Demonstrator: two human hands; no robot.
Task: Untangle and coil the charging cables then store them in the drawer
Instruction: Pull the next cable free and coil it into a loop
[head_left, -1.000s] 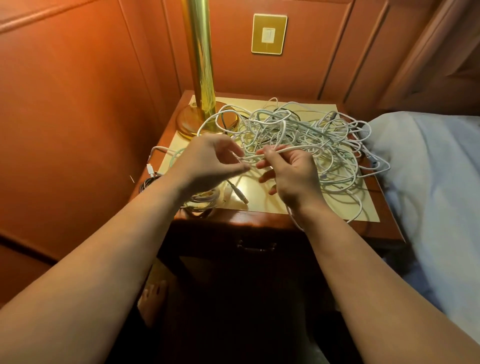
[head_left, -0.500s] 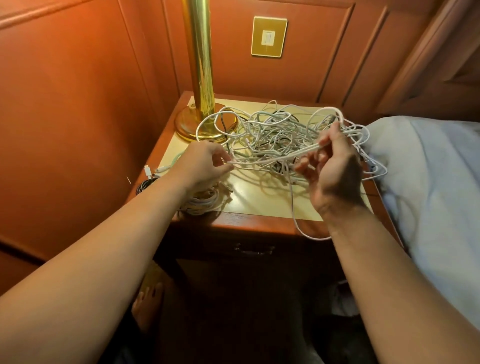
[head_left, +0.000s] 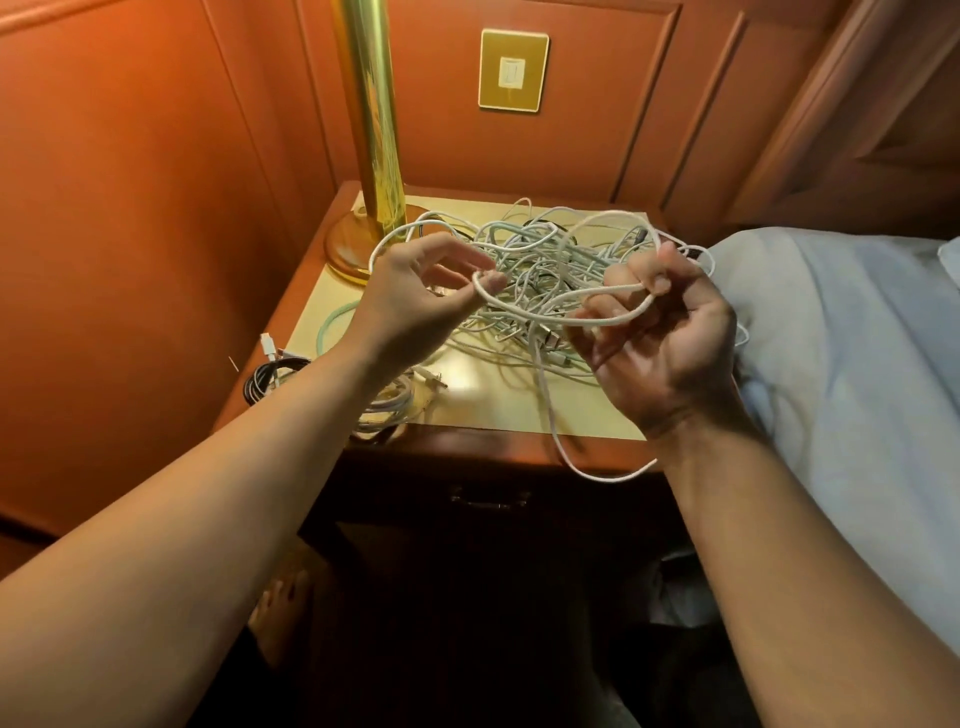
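Note:
A tangle of white charging cables (head_left: 540, 260) covers the back of the nightstand top (head_left: 493, 400). My left hand (head_left: 415, 301) pinches one white cable (head_left: 524, 312) at its fingertips above the tangle. My right hand (head_left: 660, 332) holds the same cable, which loops over its curled fingers; a slack length hangs down past the table's front edge. Coiled white cables (head_left: 387, 405) lie at the front left corner, half hidden by my left forearm. The drawer (head_left: 488, 499) below the top is closed, its dark handle visible.
A brass lamp (head_left: 371, 156) stands at the back left of the nightstand. A black coiled cable (head_left: 265, 376) with a white plug hangs off the left edge. A bed with white sheets (head_left: 841, 364) adjoins on the right. Wood-panelled walls close in behind and left.
Both hands have risen and drawn the white cable into a loop between them. My right hand moved right and turned palm-up with the cable wrapped over its fingers.

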